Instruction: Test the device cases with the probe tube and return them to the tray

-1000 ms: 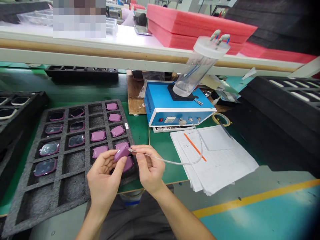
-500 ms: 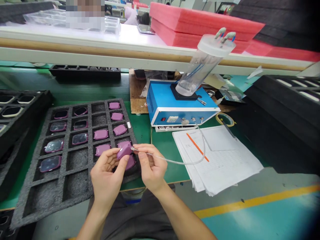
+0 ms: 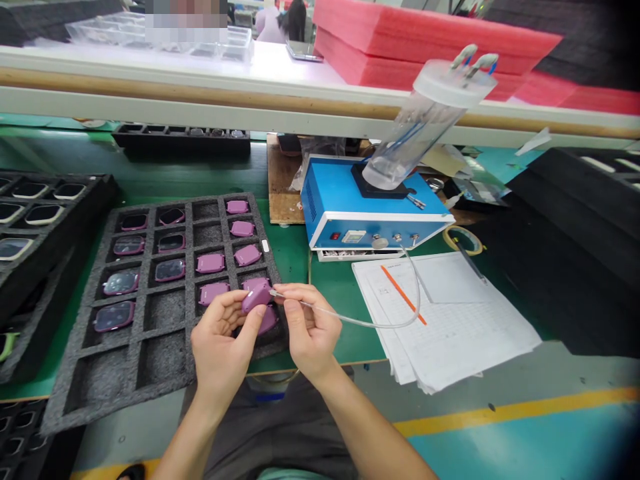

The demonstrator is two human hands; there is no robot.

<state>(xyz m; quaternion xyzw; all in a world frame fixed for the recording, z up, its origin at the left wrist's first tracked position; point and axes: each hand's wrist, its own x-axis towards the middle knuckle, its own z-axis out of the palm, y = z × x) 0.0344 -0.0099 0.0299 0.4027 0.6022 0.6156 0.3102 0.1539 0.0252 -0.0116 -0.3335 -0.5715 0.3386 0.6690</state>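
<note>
A purple watch case [image 3: 257, 297] is held between the thumb and fingers of my left hand [image 3: 225, 340], above the right side of a grey foam tray [image 3: 75, 347]. My right hand [image 3: 311, 328] pinches the metal-tipped end of a clear tube [image 3: 370, 325], its tip at the right edge of the case. Whether the tip is inside the case cannot be made out. The tube runs to the front of a blue machine [image 3: 370, 223]. More purple cases, some with dark screens, lie in the tray's compartments.
A clear cylinder [image 3: 415, 133] stands on the machine. Papers [image 3: 465, 327] with an orange strip lie at the right, beside a tape roll [image 3: 464, 240] and black foam [image 3: 565, 267]. Other black trays [image 3: 95, 200] are at the left. A white shelf [image 3: 280, 110] crosses behind.
The whole view has shifted slightly, so things appear further right. My hands keep the same hold on the case and the tube end.
</note>
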